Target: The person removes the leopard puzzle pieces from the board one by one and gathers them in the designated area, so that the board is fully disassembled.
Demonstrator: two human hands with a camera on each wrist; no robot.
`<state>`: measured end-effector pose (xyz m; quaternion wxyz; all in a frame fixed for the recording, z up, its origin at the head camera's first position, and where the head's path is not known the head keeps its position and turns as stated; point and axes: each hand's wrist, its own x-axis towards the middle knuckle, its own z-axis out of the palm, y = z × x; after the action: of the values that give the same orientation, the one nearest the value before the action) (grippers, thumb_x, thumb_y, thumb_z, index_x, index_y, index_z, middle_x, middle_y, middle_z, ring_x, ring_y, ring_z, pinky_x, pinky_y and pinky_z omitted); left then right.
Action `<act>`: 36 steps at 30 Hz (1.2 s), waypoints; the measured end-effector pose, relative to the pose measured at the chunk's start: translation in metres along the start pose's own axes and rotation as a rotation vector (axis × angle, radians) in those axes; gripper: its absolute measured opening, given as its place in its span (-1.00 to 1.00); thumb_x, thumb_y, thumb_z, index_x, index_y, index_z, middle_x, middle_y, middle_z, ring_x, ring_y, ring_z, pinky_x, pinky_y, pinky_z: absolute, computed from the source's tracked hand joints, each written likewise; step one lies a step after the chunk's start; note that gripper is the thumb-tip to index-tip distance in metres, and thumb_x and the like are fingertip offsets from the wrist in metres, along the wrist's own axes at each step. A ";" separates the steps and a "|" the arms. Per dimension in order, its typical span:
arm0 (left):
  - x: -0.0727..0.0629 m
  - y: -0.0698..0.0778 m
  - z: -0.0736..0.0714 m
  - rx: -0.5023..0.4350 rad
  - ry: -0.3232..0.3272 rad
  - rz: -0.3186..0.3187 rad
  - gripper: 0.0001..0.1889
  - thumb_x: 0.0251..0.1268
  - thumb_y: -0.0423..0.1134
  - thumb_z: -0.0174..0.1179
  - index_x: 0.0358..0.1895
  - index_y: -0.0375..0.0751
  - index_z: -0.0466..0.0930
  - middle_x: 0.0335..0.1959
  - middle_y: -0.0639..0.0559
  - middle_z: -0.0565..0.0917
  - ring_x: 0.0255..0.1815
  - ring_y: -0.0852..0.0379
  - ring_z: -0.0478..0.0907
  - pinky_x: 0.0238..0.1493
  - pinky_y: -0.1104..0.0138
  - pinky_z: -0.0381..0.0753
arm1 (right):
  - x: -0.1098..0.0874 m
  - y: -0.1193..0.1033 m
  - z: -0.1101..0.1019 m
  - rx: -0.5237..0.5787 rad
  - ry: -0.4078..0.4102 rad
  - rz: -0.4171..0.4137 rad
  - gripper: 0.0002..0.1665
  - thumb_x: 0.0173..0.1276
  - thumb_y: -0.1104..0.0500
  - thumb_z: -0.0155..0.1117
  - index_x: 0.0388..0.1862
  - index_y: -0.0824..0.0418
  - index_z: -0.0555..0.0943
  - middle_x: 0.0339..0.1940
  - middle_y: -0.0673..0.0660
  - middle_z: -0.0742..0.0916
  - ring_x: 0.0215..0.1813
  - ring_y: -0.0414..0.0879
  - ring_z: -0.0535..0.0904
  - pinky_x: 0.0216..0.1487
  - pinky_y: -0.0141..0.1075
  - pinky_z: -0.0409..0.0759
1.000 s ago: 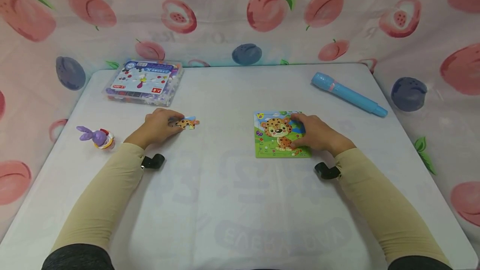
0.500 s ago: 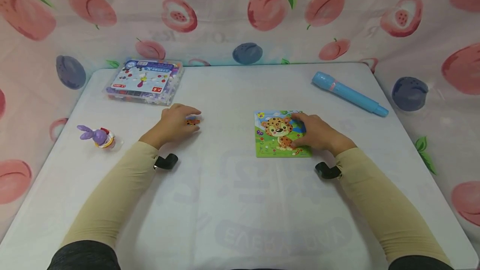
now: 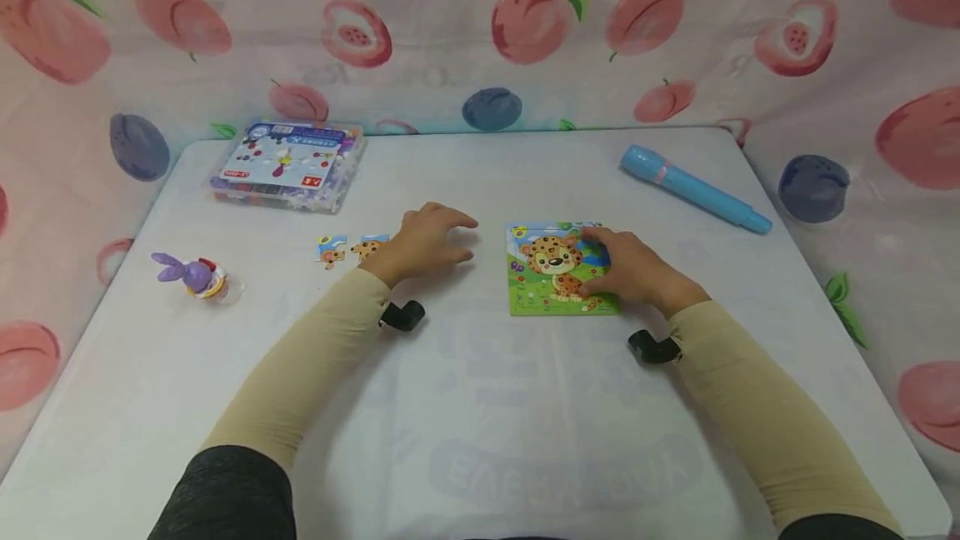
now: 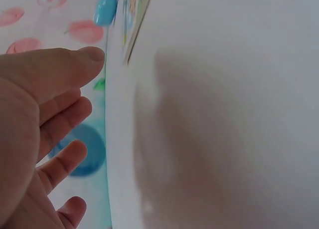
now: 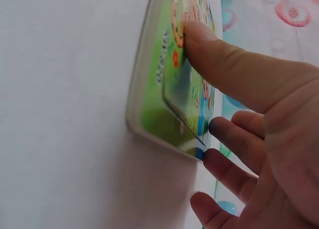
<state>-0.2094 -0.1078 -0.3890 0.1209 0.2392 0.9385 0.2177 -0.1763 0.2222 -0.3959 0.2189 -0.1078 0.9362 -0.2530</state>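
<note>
A square leopard puzzle [image 3: 555, 261] lies flat on the white table. My right hand [image 3: 645, 273] rests at its right side; in the right wrist view the thumb lies on the picture and the fingertips [image 5: 214, 156] touch near the edge. To the left of the puzzle, my left hand [image 3: 427, 244] is over the table with thumb and fingers spread. Nothing is between them in the left wrist view. Behind that hand lie two loose puzzle pieces, a left piece [image 3: 331, 250] and a right piece [image 3: 369, 247] partly covered by the hand.
A clear plastic case [image 3: 285, 165] with a printed label stands at the back left. A purple rabbit-eared toy [image 3: 198, 275] is at the left. A blue marker-shaped tube [image 3: 693, 187] lies at the back right. Fruit-print cloth [image 3: 435, 48] hangs behind the table.
My left hand has moved right, away from the loose pieces towards the puzzle, uncovering the left piece and part of the right one. My right hand and the puzzle stay put.
</note>
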 end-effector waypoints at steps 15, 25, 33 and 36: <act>0.049 0.051 0.032 -0.004 -0.066 0.053 -0.49 0.33 -0.02 0.29 0.33 0.00 0.56 0.34 0.09 0.53 0.38 -0.01 0.27 0.24 -0.02 0.22 | -0.001 0.006 0.000 -0.023 0.021 -0.031 0.04 0.30 0.01 0.46 0.57 0.32 0.14 0.51 0.40 0.28 0.52 0.33 0.11 0.47 0.18 0.05; 0.068 0.073 0.045 -0.015 -0.088 0.068 -0.46 0.37 0.04 0.27 0.38 0.07 0.51 0.35 0.13 0.50 0.39 0.03 0.25 0.23 0.01 0.20 | -0.002 0.009 -0.005 -0.002 0.042 -0.044 -0.05 0.34 0.07 0.41 0.54 0.35 0.17 0.52 0.40 0.29 0.53 0.33 0.12 0.47 0.17 0.06; 0.079 0.087 0.053 -0.017 -0.101 0.057 -0.44 0.34 0.02 0.30 0.39 0.07 0.50 0.35 0.15 0.51 0.38 0.02 0.27 0.20 0.03 0.19 | -0.002 0.012 -0.006 -0.001 0.052 -0.040 -0.08 0.38 0.09 0.39 0.55 0.35 0.16 0.51 0.38 0.31 0.53 0.32 0.12 0.47 0.17 0.07; 0.082 0.089 0.055 -0.004 -0.106 0.055 -0.43 0.34 0.03 0.31 0.39 0.07 0.49 0.34 0.15 0.51 0.36 0.03 0.28 0.20 0.03 0.19 | -0.002 0.013 -0.006 -0.001 0.057 -0.036 -0.08 0.37 0.09 0.40 0.54 0.35 0.17 0.50 0.38 0.32 0.52 0.32 0.14 0.46 0.17 0.09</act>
<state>-0.2260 0.0232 -0.4058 0.1646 0.2760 0.9235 0.2097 -0.1789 0.2367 -0.3970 0.1872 -0.1176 0.9400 -0.2597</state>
